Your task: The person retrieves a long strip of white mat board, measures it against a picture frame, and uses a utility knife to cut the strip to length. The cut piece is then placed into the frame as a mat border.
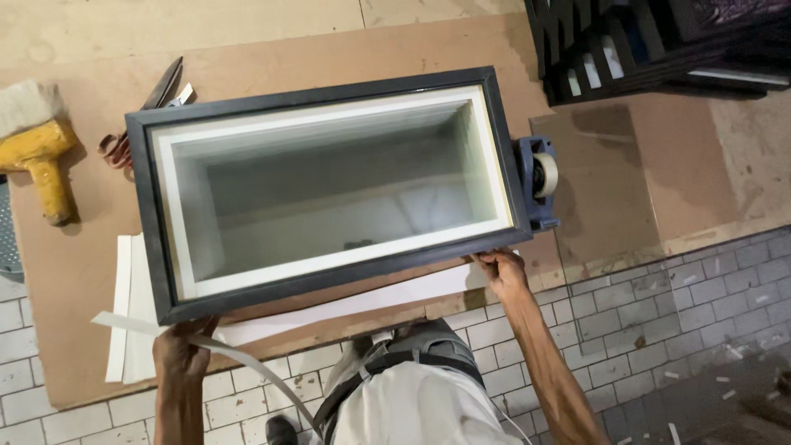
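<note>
A deep rectangular frame (325, 284) with a black outer rim and white inner walls fills the middle of the view, lifted above a brown board. My left hand (183, 350) grips its near left corner from below. My right hand (501, 270) holds the near right part of the black rim. Under the frame lie white strips (132, 297), and one thin strip curls past my left wrist.
A yellow-handled brush (37, 152) lies at the left on the brown board (610, 189). Shears (161, 91) lie behind the frame's far left corner. A blue tape dispenser (540, 177) sits by the frame's right end. Dark frames (659, 41) are stacked at the top right. White tiled floor (659, 305) lies near me.
</note>
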